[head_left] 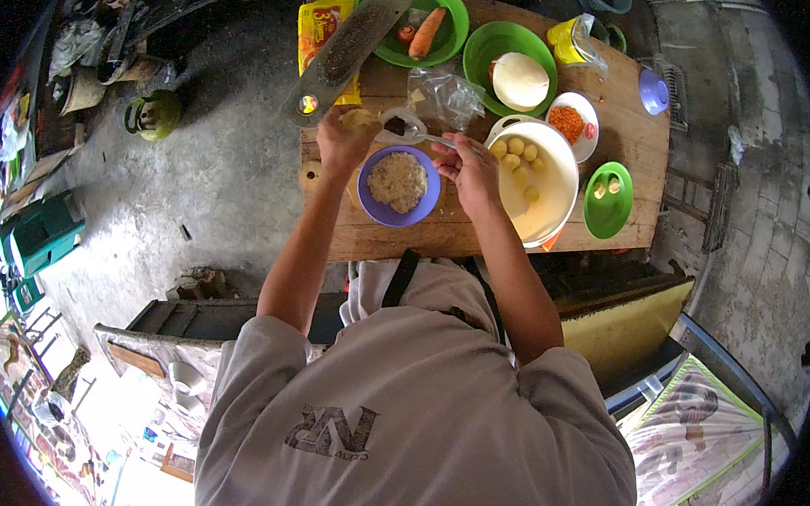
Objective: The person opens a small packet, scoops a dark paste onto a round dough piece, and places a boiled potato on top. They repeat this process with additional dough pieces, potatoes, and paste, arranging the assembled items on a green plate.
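Nearest the body, a purple bowl [398, 187] of pale grated or minced mix sits on the wooden worktop [443, 237], between the two hands. The right hand [466, 164] is closed around the handle of a metal spoon [411, 127], whose bowl carries a small dark portion just beyond the purple bowl's far rim. The left hand [342, 138] is curled around a small pale lump; what it is cannot be told. To do this step well, I judge the spoon should be kept level and brought low over the middle of the mix before tipping, with the left hand staying clear of the rim. Just right stands a white pot [558, 183] of small yellow balls. Farther off lie a grater [348, 50] and a green bowl [437, 28] with a carrot [427, 34].
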Tool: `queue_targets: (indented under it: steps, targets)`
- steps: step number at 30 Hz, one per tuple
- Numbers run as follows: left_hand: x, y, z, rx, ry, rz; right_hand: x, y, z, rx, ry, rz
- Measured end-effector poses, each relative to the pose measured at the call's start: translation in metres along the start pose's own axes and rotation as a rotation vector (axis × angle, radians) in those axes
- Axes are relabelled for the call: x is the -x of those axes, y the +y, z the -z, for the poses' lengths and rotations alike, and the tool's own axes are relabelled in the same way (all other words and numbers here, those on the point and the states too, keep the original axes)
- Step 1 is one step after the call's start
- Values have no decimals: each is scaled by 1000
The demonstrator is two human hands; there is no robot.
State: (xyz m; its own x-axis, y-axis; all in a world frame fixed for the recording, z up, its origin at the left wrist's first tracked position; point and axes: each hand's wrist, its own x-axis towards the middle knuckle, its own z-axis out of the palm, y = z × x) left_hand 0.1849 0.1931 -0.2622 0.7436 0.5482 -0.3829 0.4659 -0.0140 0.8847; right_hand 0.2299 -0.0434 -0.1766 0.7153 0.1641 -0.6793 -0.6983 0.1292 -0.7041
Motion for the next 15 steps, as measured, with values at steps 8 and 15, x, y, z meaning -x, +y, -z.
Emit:
queue_targets:
  steps: [8, 15]
  targets:
    - [-5, 10, 8, -17, -47, 129, -3, -4, 8, 52, -54, 26]
    - [6, 33, 10, -127, -51, 125, -3, 3, 7, -52, -25, 18]
